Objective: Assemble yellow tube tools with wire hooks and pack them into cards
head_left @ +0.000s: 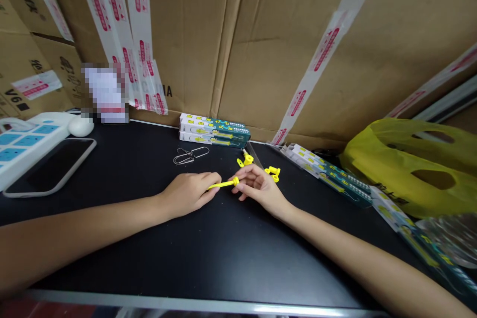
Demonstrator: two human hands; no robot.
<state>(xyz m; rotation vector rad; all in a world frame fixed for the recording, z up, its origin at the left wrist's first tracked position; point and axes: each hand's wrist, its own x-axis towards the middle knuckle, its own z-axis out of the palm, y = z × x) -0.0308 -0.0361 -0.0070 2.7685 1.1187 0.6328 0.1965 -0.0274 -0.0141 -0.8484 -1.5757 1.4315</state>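
Between my two hands is a thin yellow plastic rod [224, 184] with a wider collar at its right end. My left hand [192, 190] is closed on the rod's left end, which its fingers hide. Thumb and fingers of my right hand [260, 186] pinch the collar end. Just beyond my right hand lie small yellow plastic parts [247, 159], one with a metal tip. More yellow pieces [274, 173] lie to its right. Several bent wire hooks [190, 154] rest on the black table beyond my left hand.
Printed boxes [214, 130] stand at the back against cardboard [194, 35]. More boxes [331, 174] line the right side beside a yellow plastic bag [410, 164]. A phone [52, 169] and a white power strip [22, 146] lie left. The table's metal edge [186, 302] runs along the front.
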